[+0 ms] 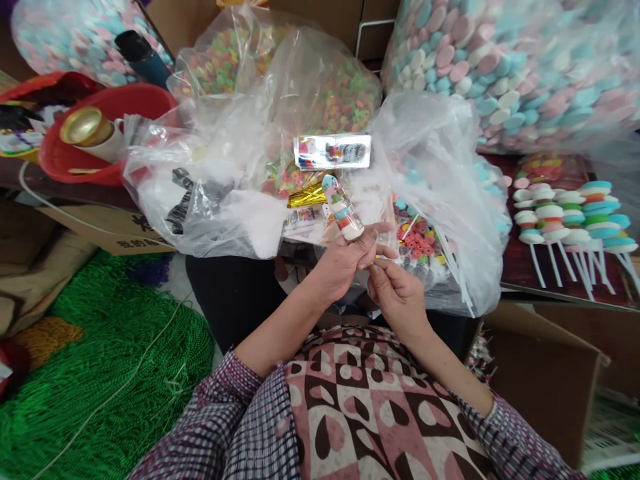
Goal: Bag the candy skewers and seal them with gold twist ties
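Note:
My left hand (345,260) holds a wrapped candy skewer (343,207) of stacked pastel discs upright, its top tilted left. My right hand (395,290) pinches the base of the skewer's wrapper or stick just below the left fingers. Both hands are in the centre, above an open clear bag of ring candies (417,243). A gold twist tie bundle (306,197) lies just left of the skewer.
Clear bags of coloured candy (300,93) and large bags of pastel discs (500,60) fill the back. Finished skewers (570,220) lie on a board at right. A red basin (100,133) holds a gold roll at left. Green netting (100,360) covers the floor.

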### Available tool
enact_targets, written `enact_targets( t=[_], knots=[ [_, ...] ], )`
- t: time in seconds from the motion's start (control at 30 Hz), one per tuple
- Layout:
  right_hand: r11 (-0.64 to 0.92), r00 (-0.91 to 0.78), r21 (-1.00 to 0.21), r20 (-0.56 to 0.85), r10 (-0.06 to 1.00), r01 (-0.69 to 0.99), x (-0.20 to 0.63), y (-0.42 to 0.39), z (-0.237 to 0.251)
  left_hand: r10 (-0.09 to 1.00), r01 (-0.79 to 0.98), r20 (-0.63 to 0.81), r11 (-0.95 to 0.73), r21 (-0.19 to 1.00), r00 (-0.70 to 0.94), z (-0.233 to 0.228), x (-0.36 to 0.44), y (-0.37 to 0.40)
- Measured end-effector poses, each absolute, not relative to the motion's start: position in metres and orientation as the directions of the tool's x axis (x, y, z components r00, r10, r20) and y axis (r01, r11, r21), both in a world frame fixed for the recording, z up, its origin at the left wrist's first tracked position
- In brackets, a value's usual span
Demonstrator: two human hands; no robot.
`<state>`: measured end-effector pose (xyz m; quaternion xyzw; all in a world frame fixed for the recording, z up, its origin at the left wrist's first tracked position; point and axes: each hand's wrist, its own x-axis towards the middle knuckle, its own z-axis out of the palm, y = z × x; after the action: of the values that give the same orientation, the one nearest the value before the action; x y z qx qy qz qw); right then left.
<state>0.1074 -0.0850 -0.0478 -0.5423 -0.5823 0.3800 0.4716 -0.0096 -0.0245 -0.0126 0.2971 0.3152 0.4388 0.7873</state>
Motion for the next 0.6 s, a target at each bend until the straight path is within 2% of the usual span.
enact_targets(
  t=[0.27,0.33,0.4,0.47,0.53,0.6],
  knots=[
    [0.071,0.047,-0.951,0.089,0.995,0.302,0.105,-0.086,-0.048,0.870,-0.497,-0.235,0.449,0.743,0.434,-0.023,-0.010,-0.023],
    [0.046,-0.003,-0.950,0.048,0.999,0.310,0.106,-0.083,-0.045,0.870,-0.474,-0.229,0.439,0.763,0.437,-0.022,-0.011,-0.024],
    [0.055,-0.102,-0.935,0.020,0.995,0.350,0.112,-0.079,-0.040,0.880,-0.401,-0.221,0.399,0.825,0.420,-0.021,-0.014,-0.025],
    [0.113,-0.155,-0.909,0.055,0.986,0.402,0.122,-0.075,-0.035,0.905,-0.269,-0.212,0.322,0.908,0.368,-0.021,-0.018,-0.027],
    [0.152,-0.073,-0.889,0.134,0.988,0.432,0.131,-0.071,-0.026,0.931,-0.116,-0.188,0.234,0.965,0.313,-0.023,-0.022,-0.028],
    [0.172,0.092,-0.902,0.225,0.970,0.397,0.136,-0.069,-0.015,0.940,0.006,-0.172,0.178,0.984,0.293,-0.026,-0.025,-0.031]
  ],
)
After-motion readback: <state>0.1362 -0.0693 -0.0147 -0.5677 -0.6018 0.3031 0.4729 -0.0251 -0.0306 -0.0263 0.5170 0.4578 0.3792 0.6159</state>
